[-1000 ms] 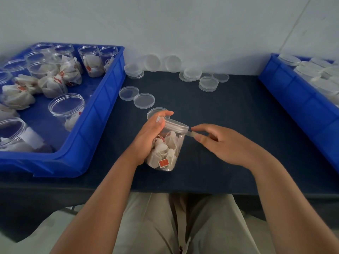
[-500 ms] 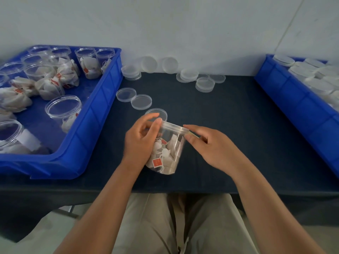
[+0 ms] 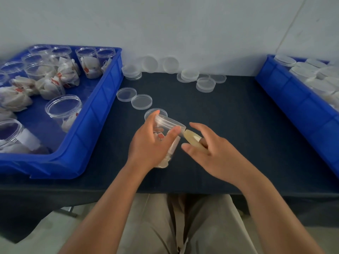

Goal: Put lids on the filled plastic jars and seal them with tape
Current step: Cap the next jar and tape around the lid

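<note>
Left hand [image 3: 152,143] grips the jar [image 3: 174,146] with fingers and thumb wrapped round its upper wall, holding it tilted with its top leaning away and to the right, over the middle of the table [image 3: 238,134]. That palm hides most of the jar's body; only a strip of the side and a bit of the base with white sachets show. Whether the base touches the table cannot be told. The lid [image 3: 169,122] sits on the jar's mouth.

Right hand [image 3: 216,154] holds a tape roll [image 3: 192,139], thumb below and forefinger stretched above it; the other fingers curl behind the roll and are hard to make out. The roll's edge meets the lid's rim. Any strip of tape between them is too clear to see.

One loose lid [image 3: 156,112] lies half hidden behind the left fingertips, and two more [image 3: 141,101] lie beyond it. Open jars [image 3: 63,109] stand in the left bin [image 3: 102,107], several cut off by the frame's edge. Capped jars [image 3: 285,60] fill the right bin [image 3: 293,99], blurred and also cut off.
</note>
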`<state>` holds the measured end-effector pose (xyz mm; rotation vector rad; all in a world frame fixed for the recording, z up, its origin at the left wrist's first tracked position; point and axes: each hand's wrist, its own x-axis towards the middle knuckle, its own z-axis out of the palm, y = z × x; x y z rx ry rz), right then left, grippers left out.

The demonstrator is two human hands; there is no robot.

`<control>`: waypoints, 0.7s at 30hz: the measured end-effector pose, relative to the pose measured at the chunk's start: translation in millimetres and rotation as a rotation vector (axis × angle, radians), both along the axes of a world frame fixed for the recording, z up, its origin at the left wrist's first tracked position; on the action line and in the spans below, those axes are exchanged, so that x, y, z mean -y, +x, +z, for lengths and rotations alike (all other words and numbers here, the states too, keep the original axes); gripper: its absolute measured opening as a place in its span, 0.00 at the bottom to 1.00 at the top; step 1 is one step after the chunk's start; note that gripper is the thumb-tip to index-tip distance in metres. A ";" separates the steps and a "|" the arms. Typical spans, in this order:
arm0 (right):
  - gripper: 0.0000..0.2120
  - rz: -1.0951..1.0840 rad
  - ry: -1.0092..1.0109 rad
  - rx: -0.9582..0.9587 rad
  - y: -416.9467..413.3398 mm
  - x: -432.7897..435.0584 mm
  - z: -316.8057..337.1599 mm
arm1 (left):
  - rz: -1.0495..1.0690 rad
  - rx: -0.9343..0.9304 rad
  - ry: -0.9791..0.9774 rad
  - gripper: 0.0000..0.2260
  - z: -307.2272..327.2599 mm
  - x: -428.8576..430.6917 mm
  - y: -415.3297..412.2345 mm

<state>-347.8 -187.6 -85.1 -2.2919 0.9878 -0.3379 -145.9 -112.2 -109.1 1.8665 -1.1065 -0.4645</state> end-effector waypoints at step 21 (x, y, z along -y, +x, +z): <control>0.23 -0.085 -0.196 -0.049 7.6 8.2 -5.3 | -0.224 -0.283 -0.110 0.21 -10.4 2.2 23.7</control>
